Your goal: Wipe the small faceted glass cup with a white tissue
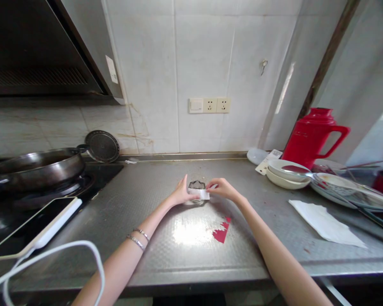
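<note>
A small clear glass container (pixel 197 184) with a dark, wavy rim stands on the steel counter in front of me. Across its near side lies a white paper strip (pixel 203 194). My left hand (pixel 179 192) grips the container from the left, its thumb pressed on the strip and its fingers partly hidden. From the right, my right hand (pixel 222 188) pinches the strip's right end between thumb and fingertips. Closer to me, a torn piece of red paper (pixel 221 231) rests flat on the counter, with small crumbs around it.
Left: a metal pan (pixel 35 168) on the stove, a round dark lid (pixel 102 146) against the wall, and a phone (pixel 28 229) with a white cable (pixel 79 243). Right: a red thermos (pixel 309 138), white bowls (pixel 287 180), stacked dishes (pixel 338 199) and a white napkin (pixel 325 223).
</note>
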A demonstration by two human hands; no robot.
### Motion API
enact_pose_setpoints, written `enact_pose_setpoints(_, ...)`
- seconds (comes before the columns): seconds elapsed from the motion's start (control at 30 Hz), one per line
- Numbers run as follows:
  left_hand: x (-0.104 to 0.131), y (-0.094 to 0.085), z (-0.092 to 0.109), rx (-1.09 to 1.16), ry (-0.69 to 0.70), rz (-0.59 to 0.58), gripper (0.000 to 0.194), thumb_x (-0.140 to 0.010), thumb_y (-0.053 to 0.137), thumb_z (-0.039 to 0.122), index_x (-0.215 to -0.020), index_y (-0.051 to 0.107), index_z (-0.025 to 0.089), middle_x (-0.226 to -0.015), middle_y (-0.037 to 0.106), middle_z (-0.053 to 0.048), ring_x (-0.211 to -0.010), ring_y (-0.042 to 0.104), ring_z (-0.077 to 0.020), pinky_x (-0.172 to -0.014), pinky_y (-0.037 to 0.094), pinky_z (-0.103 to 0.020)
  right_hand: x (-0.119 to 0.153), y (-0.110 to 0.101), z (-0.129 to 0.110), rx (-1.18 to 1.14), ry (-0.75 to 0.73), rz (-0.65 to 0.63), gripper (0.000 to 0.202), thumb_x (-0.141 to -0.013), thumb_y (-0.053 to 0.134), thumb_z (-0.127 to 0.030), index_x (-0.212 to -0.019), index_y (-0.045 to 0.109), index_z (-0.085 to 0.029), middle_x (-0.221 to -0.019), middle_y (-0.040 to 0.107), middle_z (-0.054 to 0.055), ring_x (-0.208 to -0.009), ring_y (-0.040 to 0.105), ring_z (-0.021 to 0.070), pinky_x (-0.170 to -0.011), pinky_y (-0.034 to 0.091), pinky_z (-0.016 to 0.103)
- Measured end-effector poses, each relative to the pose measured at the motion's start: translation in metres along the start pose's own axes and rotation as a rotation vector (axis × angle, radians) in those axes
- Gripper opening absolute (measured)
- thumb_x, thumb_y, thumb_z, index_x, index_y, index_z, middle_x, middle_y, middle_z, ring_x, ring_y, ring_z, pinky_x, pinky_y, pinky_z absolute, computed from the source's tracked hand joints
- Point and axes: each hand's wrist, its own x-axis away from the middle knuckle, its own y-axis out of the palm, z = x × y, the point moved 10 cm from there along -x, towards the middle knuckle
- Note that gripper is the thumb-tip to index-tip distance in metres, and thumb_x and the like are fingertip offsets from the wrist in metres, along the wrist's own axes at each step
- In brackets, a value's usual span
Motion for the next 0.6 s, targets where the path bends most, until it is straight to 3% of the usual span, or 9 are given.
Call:
enact_pose_setpoints(0.23,0.001,-0.006,0.004,0.012,0.049,0.045,0.121,-0.054,0.076,0.058,-0.146,0.015,0.009,-0.15,0.018,-0.028,-0.14,0.019,-0.0383,-0.112,0.019,-0.051,0.002,0.01,-0.005,-0.115,0.068,-0.101,0.019,-0.067,0.067,-0.026,-0.082,0.068,-0.016,-0.075,0.07,0.003,-0.074,0.065,0.0185,-0.069,0.048,0.028)
enact_pose_setpoints(0.43,0.001,-0.017,0.011,0.015,0.083,0.124,0.106,-0.061,0.073,0.057,-0.143,0.024,0.011,-0.147,0.027,-0.025,-0.138,0.025,-0.0374,-0.112,0.02,-0.052,0.002,0.013,-0.012,-0.127,0.043,-0.136,0.009,-0.066,0.065,-0.023,-0.071,0.066,-0.016,-0.069,0.068,0.002,-0.069,0.062,0.0166,-0.067,0.047,0.027)
enact_pose_setpoints(0.5,0.003,-0.028,0.019,0.007,0.112,0.208,0.091,-0.07,0.065,0.056,-0.141,0.027,0.013,-0.145,0.032,-0.022,-0.137,0.028,-0.0347,-0.112,0.022,-0.051,0.001,0.007,-0.016,-0.137,0.026,-0.1,0.01,-0.069,0.064,-0.026,-0.072,0.066,-0.016,-0.07,0.067,0.002,-0.07,0.062,0.0164,-0.067,0.046,0.027)
enact_pose_setpoints(0.6,0.01,-0.046,0.039,-0.047,0.169,0.347,0.07,-0.082,0.053,0.051,-0.139,0.031,0.014,-0.143,0.037,-0.019,-0.136,0.032,-0.0289,-0.112,0.024,-0.047,0.0,-0.014,-0.023,-0.184,-0.018,0.053,0.016,-0.071,0.065,-0.032,-0.074,0.065,-0.016,-0.074,0.067,0.003,-0.073,0.062,0.017,-0.068,0.046,0.027)
